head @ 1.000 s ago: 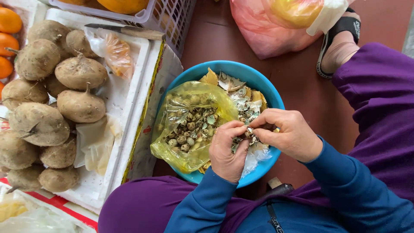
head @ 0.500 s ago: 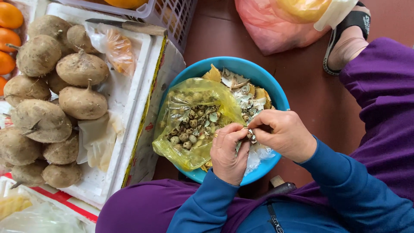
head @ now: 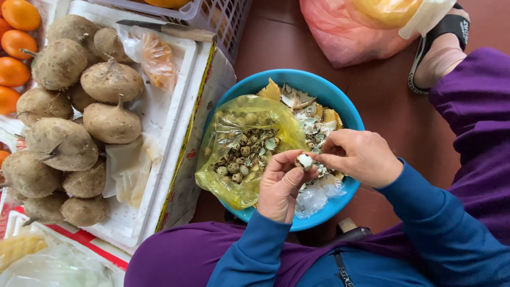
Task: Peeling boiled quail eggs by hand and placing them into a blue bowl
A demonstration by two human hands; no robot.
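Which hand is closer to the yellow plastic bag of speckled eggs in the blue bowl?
Left. The left hand lies against the yellow bag's right edge, pinching a small egg; the right hand sits farther right, over the shells.

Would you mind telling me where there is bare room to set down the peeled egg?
Bare floor lies between the blue bowl and the sandalled foot. The bowl is crowded with the yellow bag and shells; the white tray is full of tubers.

Both hands meeting, fingertips pinched together.
Left hand point(head: 280, 186) raised palm-inward, thumb and forefinger closed on a small egg point(head: 304, 161); right hand point(head: 358, 157) reaching in from the right, fingertips point(head: 319, 158) touching the same egg; both forearms in blue sleeves, angled inward.
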